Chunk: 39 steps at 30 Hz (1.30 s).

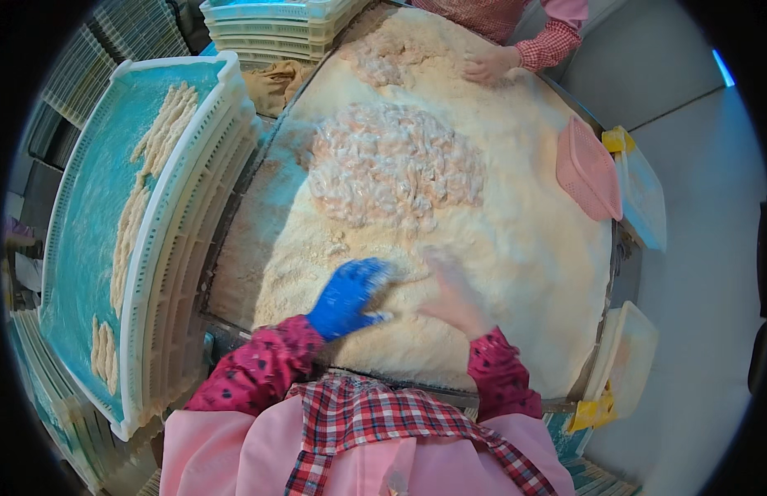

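Tray stack (188, 219) blocks left, pink basket (588, 169) right; powder (524, 198) passable between basket and wet mound (392, 165), height unclear.

- Head view: looks from above the near edge of the surface (231, 227), facing down and forward.
- The near edge is close, the far edge well beyond.

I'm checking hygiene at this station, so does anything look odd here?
The hands don't match: the left hand wears a blue glove, while the right hand, though motion-blurred, looks bare. A crumpled brown cloth also looks untidy so near the pale powder.
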### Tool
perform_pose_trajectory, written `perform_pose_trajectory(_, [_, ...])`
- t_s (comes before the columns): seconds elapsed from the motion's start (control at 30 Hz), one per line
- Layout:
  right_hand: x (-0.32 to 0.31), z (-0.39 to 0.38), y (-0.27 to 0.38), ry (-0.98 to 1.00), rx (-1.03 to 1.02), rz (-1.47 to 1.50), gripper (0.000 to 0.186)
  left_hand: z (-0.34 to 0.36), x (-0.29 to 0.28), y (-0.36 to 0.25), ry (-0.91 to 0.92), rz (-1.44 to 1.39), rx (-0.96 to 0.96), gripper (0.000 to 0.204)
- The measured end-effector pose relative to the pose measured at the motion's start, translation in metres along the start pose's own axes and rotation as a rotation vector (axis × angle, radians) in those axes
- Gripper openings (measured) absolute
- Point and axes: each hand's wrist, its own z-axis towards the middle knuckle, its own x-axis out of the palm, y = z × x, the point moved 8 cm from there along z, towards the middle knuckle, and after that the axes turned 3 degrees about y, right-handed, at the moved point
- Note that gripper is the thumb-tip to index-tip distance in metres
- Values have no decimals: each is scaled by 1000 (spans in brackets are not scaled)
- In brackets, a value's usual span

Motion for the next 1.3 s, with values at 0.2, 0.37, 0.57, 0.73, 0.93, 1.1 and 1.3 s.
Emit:
perform_pose_trajectory(0.2, [17,-2,-54,2,37,-304,51,-16,35,58,253,200,-198,42])
perform_pose_trajectory(0.37, [20,-52,-116,-152,293,126,37,-19,7,31,35,277,-46,33])
perform_pose_trajectory(0.57, [-11,-22,-36,-381,187,-16,41,-6,55,75,26,-427,-608,38])
perform_pose_trajectory(0.73, [36,4,46,-385,-12,-168,58,-16,70,9,97,-1446,-591,64])
perform_pose_trajectory(0.93, [15,27,93,-474,-401,348,65,-31,94,39,-177,-2050,-587,51])
perform_pose_trajectory(1.1, [-28,80,5,-533,-89,100,60,-37,52,47,-341,-1859,-785,47])
perform_pose_trajectory(1.3, [-71,135,-111,-500,244,-320,26,7,-101,-6,-528,-2052,-569,38])
